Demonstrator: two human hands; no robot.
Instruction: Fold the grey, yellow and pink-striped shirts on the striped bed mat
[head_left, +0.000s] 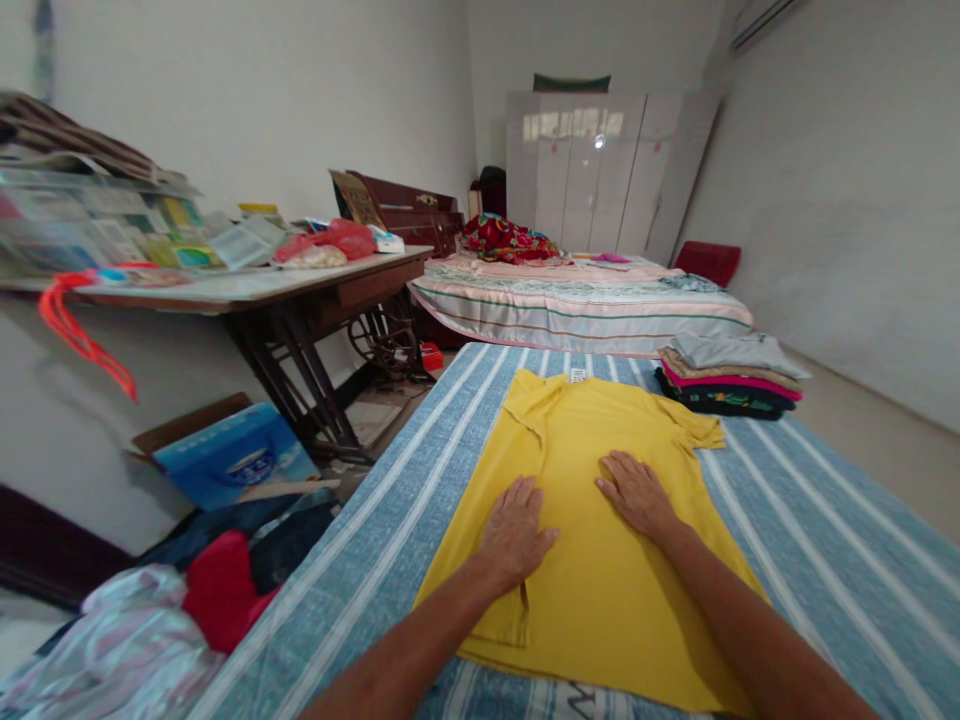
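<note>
Overall, the striped cloth (390,520) was largest, its left edge apart from the shirt, bare room along both sides. Count: one yellow shirt (585,570), flat on the cloth, left side folded inward, one sleeve out rightward; one pile of folded clothes (727,385) just beyond that sleeve; two hands. Left hand (517,530) lay palm down on the folded part, fingers extended; right hand (634,490), likewise flat, mid-shirt.

Bare forearms (420,635), bare wrists (670,530), bare fingers (515,492)
</note>
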